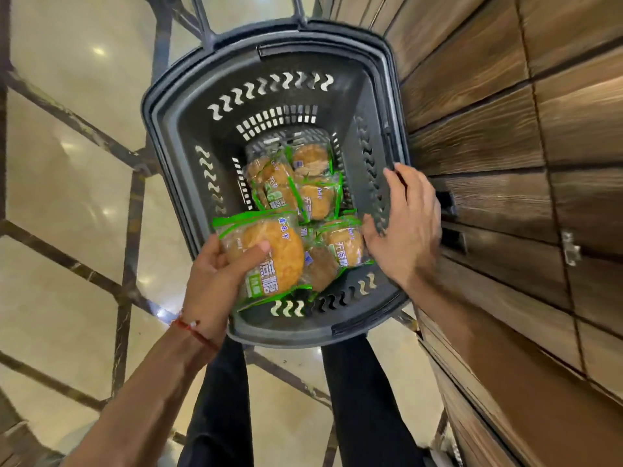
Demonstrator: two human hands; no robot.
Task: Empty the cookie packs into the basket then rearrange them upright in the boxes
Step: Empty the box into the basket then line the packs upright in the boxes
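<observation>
A dark plastic shopping basket stands on the floor below me, with several clear, green-edged cookie packs lying loose on its bottom. My left hand grips one cookie pack by its near-left side, thumb on top, held above the basket's near edge. My right hand reaches into the basket's right side with fingers spread and relaxed, the thumb close to another pack; it holds nothing. No boxes are in view.
A wooden panelled wall or cabinet front with a metal latch runs close along the basket's right. Glossy cream floor tiles with dark strips spread to the left. My dark-trousered legs stand just behind the basket. The basket's handle rises at the far end.
</observation>
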